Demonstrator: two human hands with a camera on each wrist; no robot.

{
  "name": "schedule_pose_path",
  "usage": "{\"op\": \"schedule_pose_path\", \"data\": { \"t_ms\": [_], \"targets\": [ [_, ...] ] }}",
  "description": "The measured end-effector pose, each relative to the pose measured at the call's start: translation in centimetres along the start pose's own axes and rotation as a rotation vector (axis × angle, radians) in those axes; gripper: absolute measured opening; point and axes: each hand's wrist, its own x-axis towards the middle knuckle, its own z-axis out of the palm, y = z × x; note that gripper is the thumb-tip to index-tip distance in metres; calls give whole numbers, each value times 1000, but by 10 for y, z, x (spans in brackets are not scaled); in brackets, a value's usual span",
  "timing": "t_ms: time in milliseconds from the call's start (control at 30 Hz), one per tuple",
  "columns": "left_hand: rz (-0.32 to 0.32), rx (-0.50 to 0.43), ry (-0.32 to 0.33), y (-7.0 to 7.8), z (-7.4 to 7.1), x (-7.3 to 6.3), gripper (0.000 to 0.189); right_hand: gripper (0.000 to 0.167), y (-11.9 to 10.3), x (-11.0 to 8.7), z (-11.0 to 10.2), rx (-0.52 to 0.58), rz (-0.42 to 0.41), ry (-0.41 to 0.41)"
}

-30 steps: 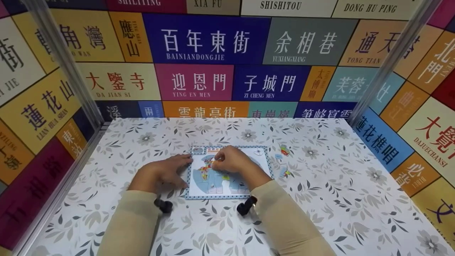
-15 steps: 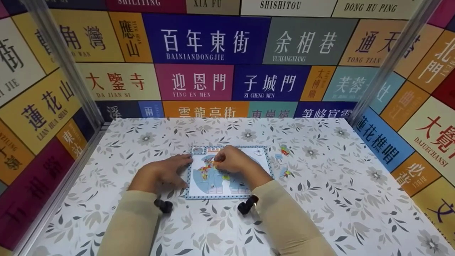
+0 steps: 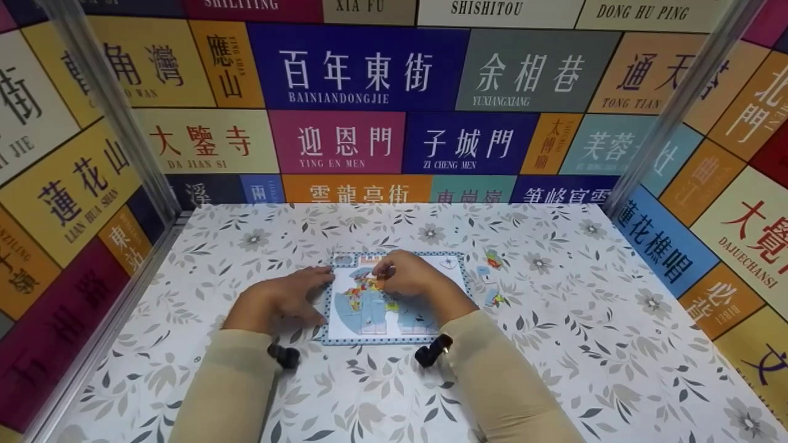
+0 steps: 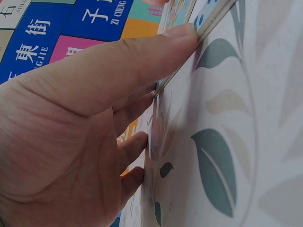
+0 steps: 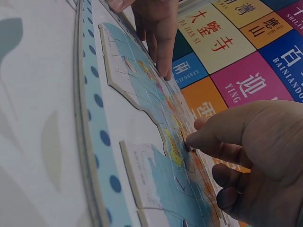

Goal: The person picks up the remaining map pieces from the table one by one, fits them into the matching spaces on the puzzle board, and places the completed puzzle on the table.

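Observation:
A map jigsaw puzzle (image 3: 354, 329) lies on the table in a board frame with a dotted blue border. Joined pieces show pale blue sea and small patches of red, yellow and green land. My right hand (image 3: 409, 275) is over the upper middle of the map, thumb and forefinger pinching a small orange puzzle piece (image 3: 380, 283) close to the surface. Fingers hide most of that piece. At the frame's left edge my left hand (image 3: 289, 296) rests with fingers spread; in the left wrist view its thumb (image 4: 182, 38) touches the border.
Several loose puzzle pieces (image 3: 494, 298) lie right of the board, with a green and red piece (image 3: 493, 259) farther back. A floral cloth (image 3: 603, 344) covers the table. Printed sign walls (image 3: 345, 141) enclose the back and sides. Both wrists carry small black cameras (image 3: 284, 355).
My right hand has shifted slightly to the right over the map, with the orange bit staying at its fingertips. My left hand has stayed at the frame's left edge.

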Motion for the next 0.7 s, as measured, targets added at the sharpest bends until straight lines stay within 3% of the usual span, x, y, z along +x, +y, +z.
{"op": "schedule_pose_path", "data": {
  "t_ms": [133,367,700],
  "targets": [
    [6,26,-5,0,-1,0,107,35,-1,-1,0,17,55,48],
    [-13,14,-8,1,-1,0,107,41,-3,-2,3,-77,136,85],
    [-30,-32,-7,2,0,-1,108,23,-5,1,8,-59,145,87]
  ]
}}
